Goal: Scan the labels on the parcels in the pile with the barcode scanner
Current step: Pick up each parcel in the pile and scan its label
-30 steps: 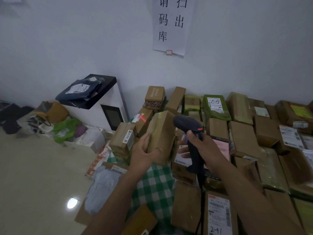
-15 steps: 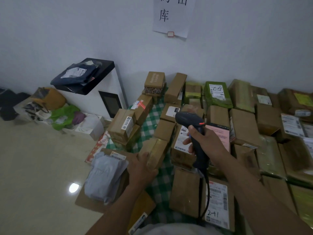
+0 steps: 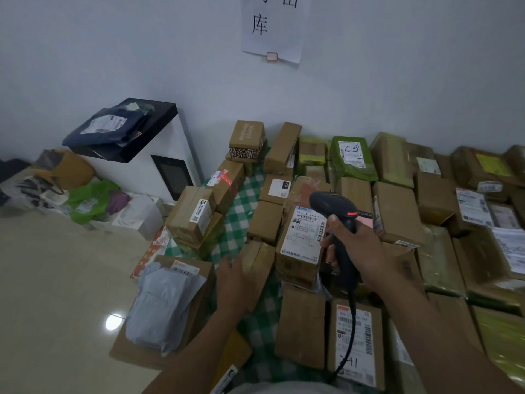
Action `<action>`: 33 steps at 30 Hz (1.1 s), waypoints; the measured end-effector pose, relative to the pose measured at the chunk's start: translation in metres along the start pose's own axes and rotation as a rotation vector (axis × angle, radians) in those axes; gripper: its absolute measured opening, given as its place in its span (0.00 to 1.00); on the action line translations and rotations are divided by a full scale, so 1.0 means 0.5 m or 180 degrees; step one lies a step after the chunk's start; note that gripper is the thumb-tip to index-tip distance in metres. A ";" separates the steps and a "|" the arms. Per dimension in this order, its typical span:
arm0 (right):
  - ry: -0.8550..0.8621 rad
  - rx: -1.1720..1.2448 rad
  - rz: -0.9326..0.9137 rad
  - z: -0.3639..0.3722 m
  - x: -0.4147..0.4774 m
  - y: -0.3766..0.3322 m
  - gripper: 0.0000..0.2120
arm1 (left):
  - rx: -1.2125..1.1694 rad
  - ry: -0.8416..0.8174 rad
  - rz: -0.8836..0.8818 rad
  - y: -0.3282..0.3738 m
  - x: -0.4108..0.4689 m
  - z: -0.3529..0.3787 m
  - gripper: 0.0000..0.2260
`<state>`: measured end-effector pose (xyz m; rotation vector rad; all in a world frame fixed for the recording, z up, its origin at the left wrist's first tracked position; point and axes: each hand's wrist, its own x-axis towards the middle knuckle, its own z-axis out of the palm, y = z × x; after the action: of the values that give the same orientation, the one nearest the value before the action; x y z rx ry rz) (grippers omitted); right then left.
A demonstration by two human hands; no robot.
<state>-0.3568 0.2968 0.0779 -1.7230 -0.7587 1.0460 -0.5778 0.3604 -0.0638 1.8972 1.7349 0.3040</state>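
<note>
A pile of brown and green parcels (image 3: 397,211) covers a green checked cloth (image 3: 241,217) along the wall. My right hand (image 3: 355,248) grips a black barcode scanner (image 3: 335,211), its head pointing left over a box with a white label (image 3: 304,231). Its cable hangs down over a labelled box (image 3: 355,336). My left hand (image 3: 238,282) holds a brown taped box (image 3: 258,260) low on the cloth, fingers around its near end.
A grey poly bag (image 3: 162,302) lies on flat cardboard (image 3: 127,351) at the left. A white cabinet with a black top (image 3: 136,155) stands against the wall, bags (image 3: 85,197) beside it. A tiled floor (image 3: 56,280) lies at the left.
My left hand has lowered the brown box from in front of the scanner down onto the cloth. The view tilted downward, and the scanner stayed roughly where it was.
</note>
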 end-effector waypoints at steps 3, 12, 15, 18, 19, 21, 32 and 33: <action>0.0213 0.0054 0.0066 -0.003 0.005 0.001 0.21 | -0.0903 0.0979 0.0318 0.082 -0.007 -0.036 0.18; 0.0570 0.0450 0.0107 -0.011 -0.003 -0.003 0.16 | 0.0187 -0.0161 0.0954 0.221 -0.015 -0.014 0.47; 0.0575 0.0461 0.0102 -0.013 -0.004 -0.003 0.16 | -0.0065 -0.0234 0.0769 0.219 -0.022 -0.008 0.45; 0.0466 0.0430 0.0071 -0.011 -0.003 -0.002 0.17 | -0.0643 0.0176 0.0700 0.185 -0.025 -0.032 0.42; 0.0436 0.0433 0.0048 -0.009 -0.002 -0.001 0.17 | -0.0825 0.0310 0.0680 0.169 -0.027 -0.040 0.41; 0.0372 0.0337 -0.0025 -0.004 0.002 0.002 0.18 | -0.0988 0.0616 0.0615 0.135 -0.032 -0.053 0.39; -0.0138 0.0132 0.0021 0.040 0.014 0.018 0.15 | -0.0591 0.0308 0.0216 0.020 -0.026 -0.024 0.38; -0.0170 0.0113 0.0038 0.042 0.013 0.019 0.15 | -0.0505 0.0218 0.0259 0.020 -0.023 -0.021 0.38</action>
<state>-0.3723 0.3074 0.0632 -1.6770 -0.7599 1.1109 -0.5762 0.3514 -0.0475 1.8641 1.6278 0.5271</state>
